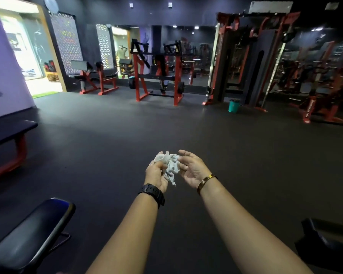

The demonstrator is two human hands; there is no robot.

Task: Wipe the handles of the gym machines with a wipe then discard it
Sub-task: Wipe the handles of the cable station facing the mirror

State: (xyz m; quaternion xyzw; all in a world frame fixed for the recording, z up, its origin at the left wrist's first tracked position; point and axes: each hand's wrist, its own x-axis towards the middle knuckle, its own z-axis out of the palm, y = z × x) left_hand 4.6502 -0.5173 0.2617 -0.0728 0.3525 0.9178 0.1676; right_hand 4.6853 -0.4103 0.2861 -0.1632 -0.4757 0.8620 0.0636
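We hold the wipe (169, 165) crumpled in our left hand (156, 174), fingers curled round its lower part. We judge it is bunched this way because the wiping is over and it is ready to be thrown out. Our right hand (193, 171) is relaxed, palm turned inward, its fingertips (180, 165) just beside or touching the wad; we cannot tell which. Both forearms reach forward at about waist height, hands close together, not near any handle. A black watch (152, 192) sits on the left wrist, a gold bangle (206, 182) on the right. Well beyond the dark floor (111, 147), a green bin (233, 105) stands by the cable machine (246, 66), likely our destination. A padded bench (28, 234) lies near our left.
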